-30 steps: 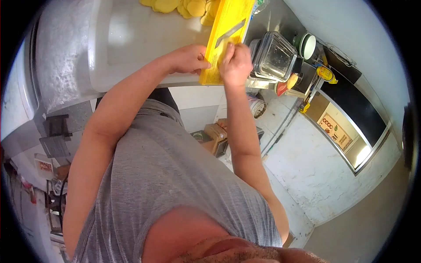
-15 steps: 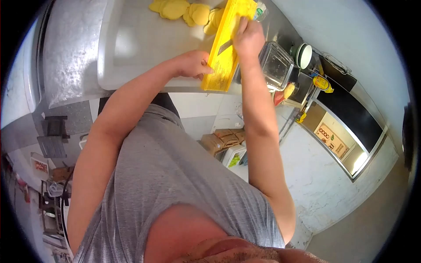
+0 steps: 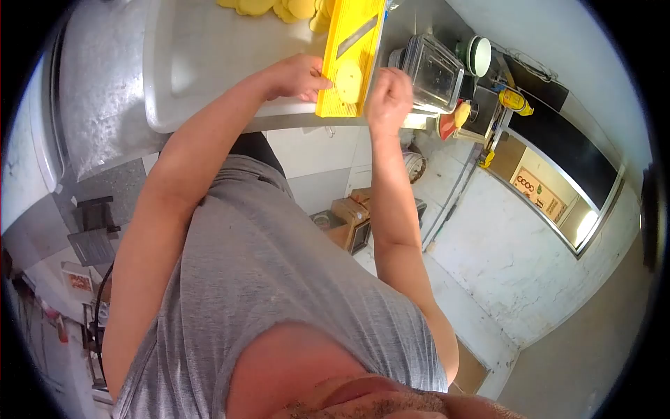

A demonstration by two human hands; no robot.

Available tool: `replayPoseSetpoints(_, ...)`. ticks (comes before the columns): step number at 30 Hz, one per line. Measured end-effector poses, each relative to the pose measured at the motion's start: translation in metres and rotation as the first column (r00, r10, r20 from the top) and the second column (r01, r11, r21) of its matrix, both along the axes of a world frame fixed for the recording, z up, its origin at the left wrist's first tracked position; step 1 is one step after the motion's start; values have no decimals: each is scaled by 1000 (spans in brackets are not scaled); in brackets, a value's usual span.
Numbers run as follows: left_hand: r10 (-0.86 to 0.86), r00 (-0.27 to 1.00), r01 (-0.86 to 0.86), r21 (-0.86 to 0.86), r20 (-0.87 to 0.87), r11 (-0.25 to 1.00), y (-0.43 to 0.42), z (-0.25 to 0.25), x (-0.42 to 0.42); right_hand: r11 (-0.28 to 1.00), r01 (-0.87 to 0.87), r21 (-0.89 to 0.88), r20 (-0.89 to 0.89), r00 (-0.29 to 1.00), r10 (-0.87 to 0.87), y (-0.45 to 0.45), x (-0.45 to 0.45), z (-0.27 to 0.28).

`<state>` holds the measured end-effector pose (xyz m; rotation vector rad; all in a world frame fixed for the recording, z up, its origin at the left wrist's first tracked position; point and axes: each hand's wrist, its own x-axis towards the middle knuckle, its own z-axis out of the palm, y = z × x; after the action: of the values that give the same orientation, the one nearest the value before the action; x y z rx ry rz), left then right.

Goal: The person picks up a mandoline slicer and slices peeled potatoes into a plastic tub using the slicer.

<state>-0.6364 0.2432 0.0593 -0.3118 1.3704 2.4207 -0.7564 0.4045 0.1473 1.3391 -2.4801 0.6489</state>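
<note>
A yellow mandoline slicer (image 3: 342,105) slopes over the front edge of a white tray (image 3: 159,115), its slanted metal blade (image 3: 357,38) showing. My left hand (image 3: 300,77) is closed on the slicer's left edge near the lower end. A pale yellow oval potato piece (image 3: 348,82) lies flat on the slicer below the blade. Just right of the slicer, my right hand (image 3: 389,101) is held apart from it with the fingers curled in; whatever may be inside is hidden. Potato slices (image 3: 257,5) lie in overlapping groups in the tray at the top.
Clear lidded containers (image 3: 434,73) stand on the metal counter to the right, near a white-rimmed bowl (image 3: 479,56). A yellow packet (image 3: 515,102) is farther right. Cardboard boxes (image 3: 349,213) sit below the counter, and a framed opening (image 3: 551,188) shows in the wall.
My right hand has come off the slicer's upper part and moved down to its right side. The potato piece now shows on the slicer. My left hand keeps its hold; the view has shifted slightly.
</note>
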Motion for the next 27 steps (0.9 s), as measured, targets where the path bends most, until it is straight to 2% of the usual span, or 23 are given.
replayPoseSetpoints(3, 12, 1000, -12, -2, 16, 1000, -1, -2, 0, 989, -66, 131, 11, 998, 65, 1, 18, -18)
replayPoseSetpoints(4, 16, 1000, -15, -5, 19, 1000, -1, -3, 0, 988, -32, 154, -45, 998, 39, 0, 23, -23)
replayPoseSetpoints(7, 51, 998, -51, -8, 25, 999, 2, 0, 2, 992, 34, 123, -16, 999, -32, 5, 27, -29)
replayPoseSetpoints(16, 36, 999, -35, -12, 32, 999, 1, -5, 0, 998, -12, 69, -64, 998, 16, 4, 23, -37)
replayPoseSetpoints(27, 6, 1000, -6, 6, 16, 1000, -2, -4, 0, 996, -19, 91, -82, 996, 27, -8, 17, -31)
